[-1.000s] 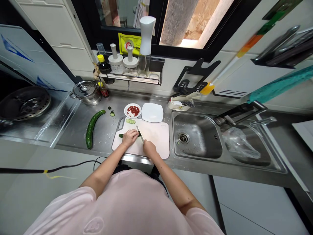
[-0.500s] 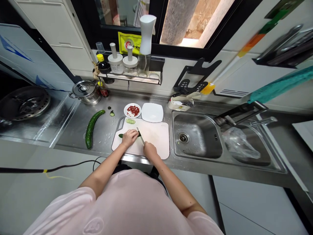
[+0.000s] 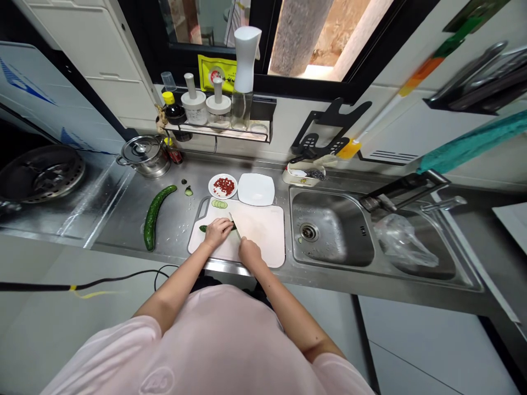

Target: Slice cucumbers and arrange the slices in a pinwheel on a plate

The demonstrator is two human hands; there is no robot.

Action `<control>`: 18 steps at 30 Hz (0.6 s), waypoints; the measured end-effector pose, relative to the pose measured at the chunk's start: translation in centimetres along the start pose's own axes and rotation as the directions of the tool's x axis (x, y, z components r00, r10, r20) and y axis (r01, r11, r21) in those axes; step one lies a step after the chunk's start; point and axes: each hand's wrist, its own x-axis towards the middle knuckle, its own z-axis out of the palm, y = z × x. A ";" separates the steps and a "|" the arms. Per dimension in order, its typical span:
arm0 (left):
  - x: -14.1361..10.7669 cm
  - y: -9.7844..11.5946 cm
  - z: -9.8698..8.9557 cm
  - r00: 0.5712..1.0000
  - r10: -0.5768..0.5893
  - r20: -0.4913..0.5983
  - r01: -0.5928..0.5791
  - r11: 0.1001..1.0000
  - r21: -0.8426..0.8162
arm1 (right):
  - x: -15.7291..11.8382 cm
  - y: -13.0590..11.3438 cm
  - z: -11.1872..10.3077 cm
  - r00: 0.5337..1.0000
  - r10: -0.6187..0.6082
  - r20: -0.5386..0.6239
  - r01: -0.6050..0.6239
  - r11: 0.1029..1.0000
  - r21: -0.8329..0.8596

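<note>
On the white cutting board [image 3: 263, 241] lies a dark green cucumber [image 3: 203, 228], mostly covered by my left hand [image 3: 218, 231], whose fingers are closed over it. My right hand [image 3: 250, 253] is wrapped round the handle of a knife [image 3: 236, 225]. The blade slants up and to the left, against or close beside the cucumber's right end; whether it has cut in, I cannot tell. Several pale cucumber slices [image 3: 219, 203] overlap in a row at the board's top left. A whole curved cucumber [image 3: 155, 216] rests on the steel counter to the left.
Behind the board stand a small plate of chopped red pieces [image 3: 223, 186] and a square white plate [image 3: 256, 189]. Cucumber ends [image 3: 188, 191] lie on the counter near a lidded pot [image 3: 145, 156]. To the right is the sink [image 3: 333, 230]; a seasoning rack [image 3: 218, 131] hangs above.
My right hand and the knife have shifted slightly to the left, and the blade stands a little steeper. My left hand keeps its place on the cucumber.
</note>
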 end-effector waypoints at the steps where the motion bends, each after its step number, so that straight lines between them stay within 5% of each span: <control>1: 0.0 0.0 0.0 1.000 0.000 -0.001 0.000 1.000 -0.001 | 0.0 0.0 0.1 1.000 -0.001 0.000 0.001 1.000 0.001; 18: -0.1 0.0 0.1 1.000 -0.020 -0.015 0.020 1.000 -0.010 | -0.2 0.0 -0.1 1.000 0.000 0.016 0.000 1.000 -0.007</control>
